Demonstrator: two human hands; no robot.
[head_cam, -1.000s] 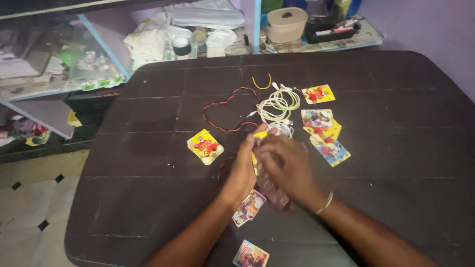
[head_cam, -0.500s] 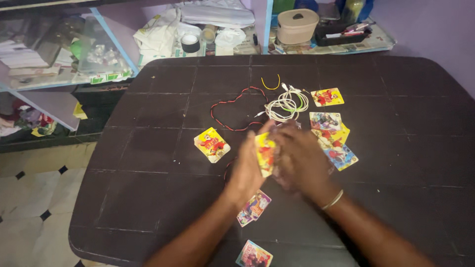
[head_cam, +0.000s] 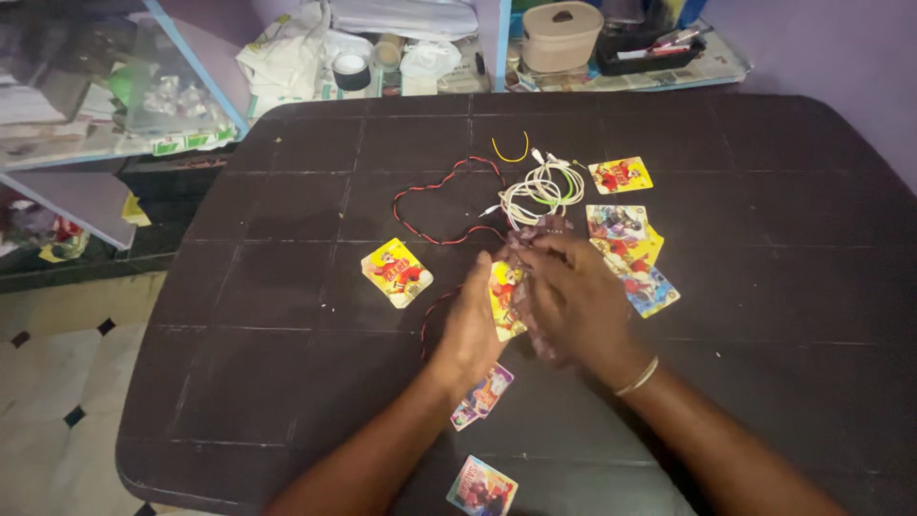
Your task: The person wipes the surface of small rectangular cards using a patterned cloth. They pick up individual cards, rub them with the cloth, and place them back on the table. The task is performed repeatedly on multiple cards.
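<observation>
Forearms come up from the lower edge of the frame and meet over the middle of the dark table (head_cam: 287, 382), the two hands pressed close together. The left hand (head_cam: 470, 330) stands on edge, palm turned inward, its fingers curled around a yellow card (head_cam: 503, 298) that it keeps upright between thumb and fingers; so this hand is closed on the card. The right hand (head_cam: 573, 301) lies palm down just beside it, fingers bent and spread over the card's right edge, a thin bangle (head_cam: 638, 376) on its wrist. Something dark and blurred sits under its fingertips; whether this hand actually grips anything, or only rests there, cannot be told from this view.

The held card sits between the two palms, its face toward the camera, touching the left fingers and partly covered by the right ones.

Taking that card as the landmark: a second yellow card (head_cam: 396, 272) lies flat to its left, well apart. Above it, a red and black wire (head_cam: 435, 205) loops across the table, and a coil of white cable (head_cam: 543, 189) lies just beyond the right fingertips, with a short yellow wire (head_cam: 510, 151) farther up. To its right a cluster of picture cards (head_cam: 632, 258) overlaps near the right hand. Below it, one card (head_cam: 482, 395) shows beside the left wrist and another (head_cam: 482, 485) lies near the table's front edge.
</observation>
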